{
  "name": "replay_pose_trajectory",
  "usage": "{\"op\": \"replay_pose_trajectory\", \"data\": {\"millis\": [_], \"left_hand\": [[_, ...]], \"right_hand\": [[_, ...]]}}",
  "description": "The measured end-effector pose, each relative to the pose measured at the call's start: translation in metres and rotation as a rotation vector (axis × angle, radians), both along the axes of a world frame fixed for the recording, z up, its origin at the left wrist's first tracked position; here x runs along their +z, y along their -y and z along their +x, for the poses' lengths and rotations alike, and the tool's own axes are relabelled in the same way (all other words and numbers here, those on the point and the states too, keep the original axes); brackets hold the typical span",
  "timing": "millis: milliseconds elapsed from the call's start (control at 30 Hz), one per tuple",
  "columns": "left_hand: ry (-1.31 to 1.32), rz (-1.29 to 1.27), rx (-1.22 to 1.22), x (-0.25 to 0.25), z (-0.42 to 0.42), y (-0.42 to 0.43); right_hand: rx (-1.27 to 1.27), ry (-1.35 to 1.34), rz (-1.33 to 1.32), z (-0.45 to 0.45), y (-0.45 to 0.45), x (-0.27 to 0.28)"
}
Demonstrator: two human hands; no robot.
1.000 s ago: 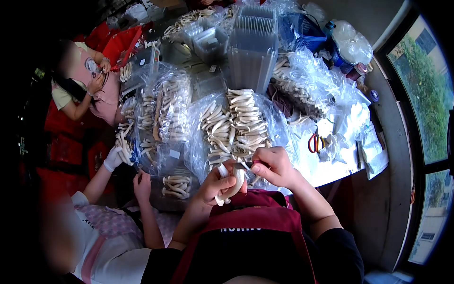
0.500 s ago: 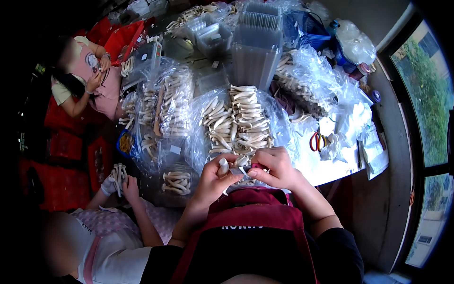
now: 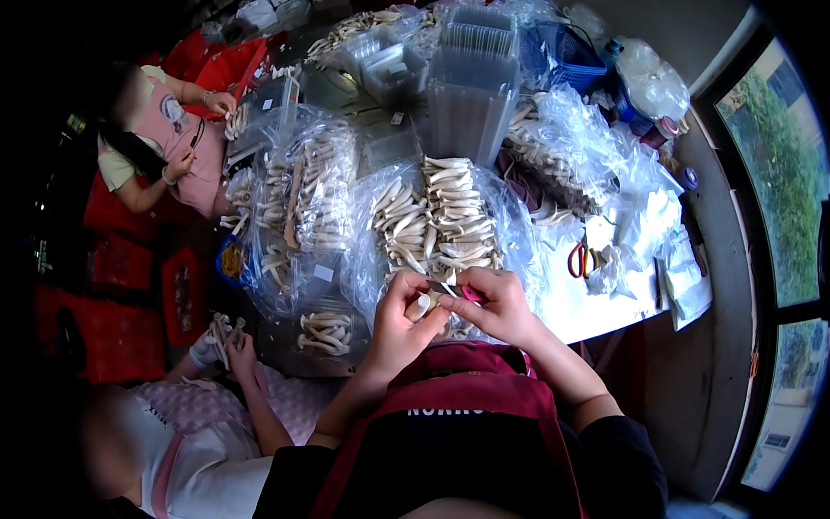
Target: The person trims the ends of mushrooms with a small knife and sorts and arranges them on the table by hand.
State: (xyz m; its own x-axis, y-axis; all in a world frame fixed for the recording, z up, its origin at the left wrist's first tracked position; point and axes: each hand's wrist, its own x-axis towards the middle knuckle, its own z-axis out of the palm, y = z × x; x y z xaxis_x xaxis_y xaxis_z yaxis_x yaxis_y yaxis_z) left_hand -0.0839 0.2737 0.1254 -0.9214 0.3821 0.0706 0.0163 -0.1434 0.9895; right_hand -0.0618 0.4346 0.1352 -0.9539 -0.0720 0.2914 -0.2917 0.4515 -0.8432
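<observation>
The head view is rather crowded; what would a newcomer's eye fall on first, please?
Probably the tall stack of clear containers near the middle. Nearer, pale mushrooms lie in rows just beyond the left hand and right hand. Red-handled scissors stand out on the brightly lit surface to the right.

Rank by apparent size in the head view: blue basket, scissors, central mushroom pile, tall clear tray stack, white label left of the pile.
1. Mushroom pile and tray stack: too close to rank
2. Blue basket
3. Scissors
4. White label
</observation>
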Motion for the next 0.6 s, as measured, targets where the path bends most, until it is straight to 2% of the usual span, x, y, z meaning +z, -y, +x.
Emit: {"op": "replay_pose_trajectory", "data": {"millis": [33,67,133,200,267,300,333,400,433,467,533,600], "left_hand": [[-0.113,-0.045,-0.001,-0.01,-0.003,0.002],[-0.114,-0.045,0.0,-0.01,-0.003,0.003],[-0.081,-0.075,-0.031,-0.006,-0.003,0.004],[-0.076,-0.095,-0.041,-0.004,-0.004,0.005],[-0.073,-0.111,-0.049,0.0,-0.005,0.005],[0.053,-0.037,-0.072,0.003,-0.005,0.005],[0.177,0.037,-0.097,0.005,-0.007,0.005],[0.26,0.098,-0.09,0.004,-0.008,0.006],[0.363,0.104,-0.121,0.009,-0.008,0.008],[0.466,0.11,-0.152,0.012,-0.008,0.009],[0.465,0.133,-0.144,0.007,-0.007,0.008],[0.424,0.133,-0.16,0.004,-0.007,0.008]], "right_hand": [[0.029,0.038,-0.055,0.001,-0.002,0.003],[0.029,0.037,-0.055,0.001,-0.005,0.002],[0.13,0.273,-0.308,0.001,-0.011,0.0],[0.012,0.324,-0.831,0.002,-0.013,-0.003],[-0.122,0.279,-0.761,-0.004,-0.018,0.01],[-0.144,0.201,-0.593,-0.007,-0.018,0.008],[-0.145,0.264,-0.447,-0.004,-0.02,0.012],[-0.049,0.229,-0.287,0.001,-0.022,0.007],[-0.016,0.157,-0.383,0.004,-0.02,-0.003],[0.026,0.079,-0.31,0.006,-0.021,-0.008],[0.139,-0.085,-0.052,0.002,-0.023,-0.008],[0.112,-0.041,0.02,0.003,-0.02,-0.002]]}}
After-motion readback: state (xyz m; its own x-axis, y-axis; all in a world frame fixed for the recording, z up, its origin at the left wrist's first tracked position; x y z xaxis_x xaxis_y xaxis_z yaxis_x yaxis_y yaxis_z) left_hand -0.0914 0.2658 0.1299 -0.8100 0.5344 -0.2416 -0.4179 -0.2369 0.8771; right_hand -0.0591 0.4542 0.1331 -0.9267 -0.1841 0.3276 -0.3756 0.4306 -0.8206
